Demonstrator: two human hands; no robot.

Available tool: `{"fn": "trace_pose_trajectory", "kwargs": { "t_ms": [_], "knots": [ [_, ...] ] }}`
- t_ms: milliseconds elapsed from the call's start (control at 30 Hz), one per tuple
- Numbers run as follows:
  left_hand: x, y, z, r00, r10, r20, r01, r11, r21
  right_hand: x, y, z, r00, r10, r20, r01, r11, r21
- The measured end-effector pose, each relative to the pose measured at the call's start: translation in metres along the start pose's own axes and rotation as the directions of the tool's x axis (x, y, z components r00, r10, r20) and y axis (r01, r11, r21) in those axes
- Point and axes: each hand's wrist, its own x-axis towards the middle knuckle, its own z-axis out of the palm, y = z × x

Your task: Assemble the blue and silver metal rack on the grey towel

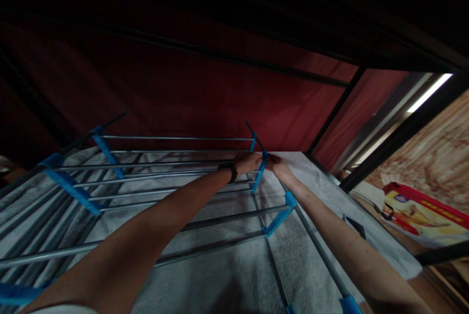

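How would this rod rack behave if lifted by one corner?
Likely light for its size: the rack is only thin rods. It may twist somewhat, since plastic joints like the blue connector that the left hand and right hand grip hold it together.

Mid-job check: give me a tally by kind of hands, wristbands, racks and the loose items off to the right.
Hands: 2, left hand and right hand, both at one blue joint
Black wristband: 1
Metal rack: 1
Dark flat slab: 1
Red and yellow package: 1
Total: 6

Rack (164, 192) on mat (318, 182), left hand (249, 161) and right hand (279, 165) at its far connector (261, 171), box (421, 214) off right
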Motion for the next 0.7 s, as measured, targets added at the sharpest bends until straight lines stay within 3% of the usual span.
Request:
{"fn": "trace_pose_trajectory", "kwargs": {
  "t_ms": [133, 700],
  "knots": [
    [0.0007, -0.0014, 0.0021, 1.0, 0.013, -0.005, -0.013, 1.0, 0.018, 0.0005, 0.0034, 0.0027, 0.998, 0.054, -0.017, -0.053, 0.997, 0.048],
    [0.0076, -0.0019, 0.0067, 1.0, -0.014, 0.023, 0.015, 0.999, -0.04, 0.0034, 0.0081, 0.0042, 0.999, 0.045, -0.022, -0.045, 0.999, 0.021]
  ]
}}
